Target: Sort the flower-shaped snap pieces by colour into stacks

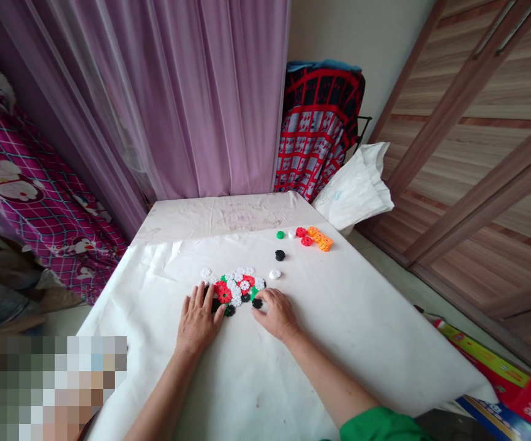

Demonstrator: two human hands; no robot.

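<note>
On the white-covered table [155,367] lies a cluster of notched plastic discs, in white [235,288], red [223,293], green and black. My left hand [198,318] rests at the cluster's left side, fingers stretched out and touching its edge, with the thumb beside a black disc [230,310]. At the right side, my right hand [277,311] has its thumb and fingers closed around a black notched disc [257,303], close to a green disc [253,294]. The fingers partly cover both ends of the cluster.
Loose discs lie beyond: white [275,274], black [280,255], green [280,234], red [306,241] and several orange ones [320,239]. A white bag [354,187] hangs at the far right corner. Purple curtains [219,98] and a wooden wardrobe [467,141] stand around the table.
</note>
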